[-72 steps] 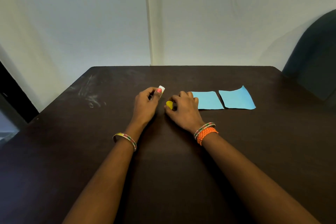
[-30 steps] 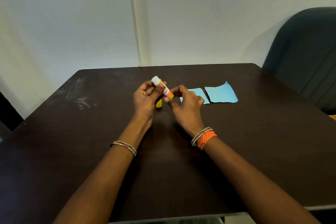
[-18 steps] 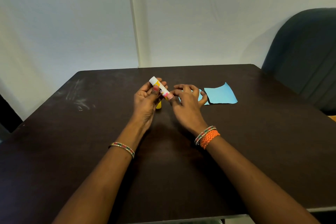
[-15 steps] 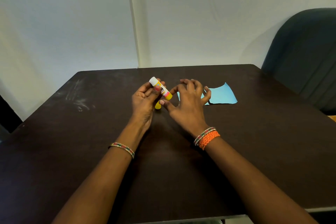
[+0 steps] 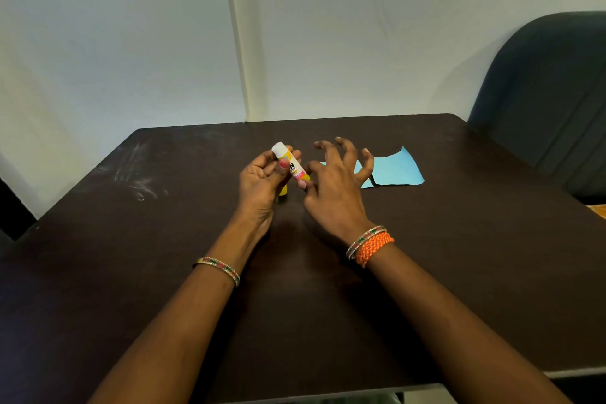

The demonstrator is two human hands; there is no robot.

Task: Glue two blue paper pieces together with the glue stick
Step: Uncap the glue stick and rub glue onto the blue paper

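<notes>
My left hand [image 5: 262, 180] grips a glue stick [image 5: 290, 162] above the table, its white end pointing up and away, its yellow base toward my right hand. A yellow cap [image 5: 282, 190] lies on the table just under my left hand. My right hand [image 5: 337, 184] hovers beside the stick's base with fingers spread, its thumb close to the base; I cannot tell if it touches. Two blue paper pieces lie side by side behind my right hand: the left piece [image 5: 364, 182] mostly hidden by my fingers, the right piece [image 5: 395, 167] with one corner curled up.
The dark brown table [image 5: 164, 239] carries pale smudges at its far left. A dark upholstered chair [image 5: 551, 92] stands at the table's right edge. A white wall rises behind the far edge.
My right hand let go of the stick's base and spread its fingers, lifting slightly over the left paper piece. The left hand keeps the glue stick in about the same place.
</notes>
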